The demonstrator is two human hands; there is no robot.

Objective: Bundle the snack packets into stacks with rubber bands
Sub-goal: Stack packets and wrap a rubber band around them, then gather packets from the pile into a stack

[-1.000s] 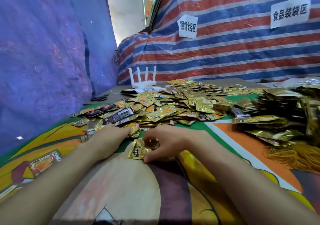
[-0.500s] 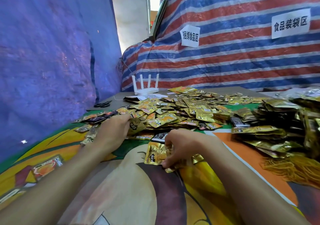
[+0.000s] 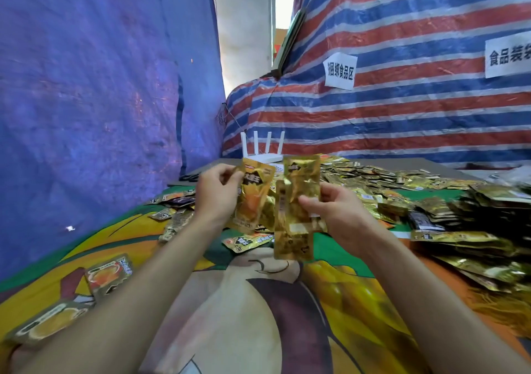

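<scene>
Both hands are raised above the table. My left hand (image 3: 215, 198) grips one gold and orange snack packet (image 3: 253, 195) by its left edge, held upright. My right hand (image 3: 334, 209) pinches a few gold packets (image 3: 296, 209) that overlap and hang down, one higher and one lower. The two sets of packets are close together but apart. Behind them a wide heap of loose gold packets (image 3: 367, 184) covers the table. Bundled stacks of packets (image 3: 471, 230) pile up on the right. Yellow rubber bands (image 3: 500, 304) lie at the right edge.
A cartoon-print cloth (image 3: 258, 316) covers the table. Two loose packets (image 3: 109, 273) lie at the near left. A white router (image 3: 263, 149) stands at the back, scissors (image 3: 189, 176) to its left. Blue tarp hangs on the left, striped tarp behind.
Both hands have lifted off the table with packets. The left hand picked one from the heap; the right hand raised its gathered packets upright.
</scene>
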